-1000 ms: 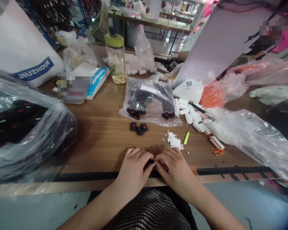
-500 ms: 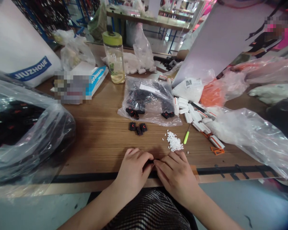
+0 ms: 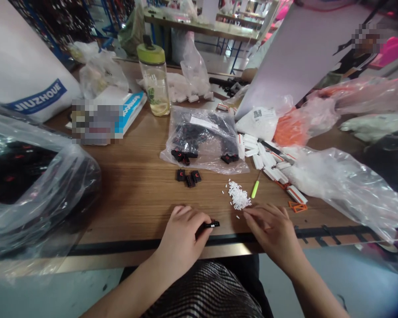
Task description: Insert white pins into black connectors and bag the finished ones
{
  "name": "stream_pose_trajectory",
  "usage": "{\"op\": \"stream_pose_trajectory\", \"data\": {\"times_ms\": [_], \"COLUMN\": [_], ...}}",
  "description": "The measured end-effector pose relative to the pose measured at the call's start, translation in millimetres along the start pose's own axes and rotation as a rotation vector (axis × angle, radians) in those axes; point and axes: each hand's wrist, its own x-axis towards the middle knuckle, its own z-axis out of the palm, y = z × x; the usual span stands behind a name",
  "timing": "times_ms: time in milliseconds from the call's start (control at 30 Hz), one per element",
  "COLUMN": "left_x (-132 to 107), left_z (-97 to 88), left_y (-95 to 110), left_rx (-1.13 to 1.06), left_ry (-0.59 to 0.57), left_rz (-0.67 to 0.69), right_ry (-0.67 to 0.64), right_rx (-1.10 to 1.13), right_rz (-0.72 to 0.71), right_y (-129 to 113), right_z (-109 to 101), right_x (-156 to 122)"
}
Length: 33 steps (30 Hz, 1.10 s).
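Black, dotted with white, a small block [image 3: 214, 224] juts from the pinching left hand [image 3: 187, 229]; the right hand [image 3: 274, 229] curls loosely, its hold unclear, beside white pellets [image 3: 239, 196] at the block's one o'clock. A steady pinch clear of the dots serves best.

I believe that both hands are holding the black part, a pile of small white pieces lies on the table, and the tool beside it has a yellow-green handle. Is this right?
Not both: in the head view, only the left hand holds the black part; the right hand is apart from it, near the white pieces. The rest is right.
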Motion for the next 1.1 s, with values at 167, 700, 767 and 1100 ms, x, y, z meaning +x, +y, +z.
{"op": "stream_pose_trajectory", "data": {"times_ms": [167,700,767,1100], "left_x": [0,74,82,59], "left_z": [0.8,-66.2,-62.3,-59.5], "left_y": [4,-37,-40,-39], "left_rx": [0.013,0.540,0.612,0.410], "left_ry": [-0.015,-0.151,-0.200,-0.213], "left_rz": [0.004,0.275,0.302,0.230], "right_ry": [-0.056,-0.143,-0.139,-0.177], "right_rx": [-0.067,-0.036,-0.030,0.004], "right_rz": [-0.024,-0.023,-0.039,-0.088], "right_y": [2,11,13,13], "right_z": [9,9,9,3], "right_x": [-6,1,1,1]}}
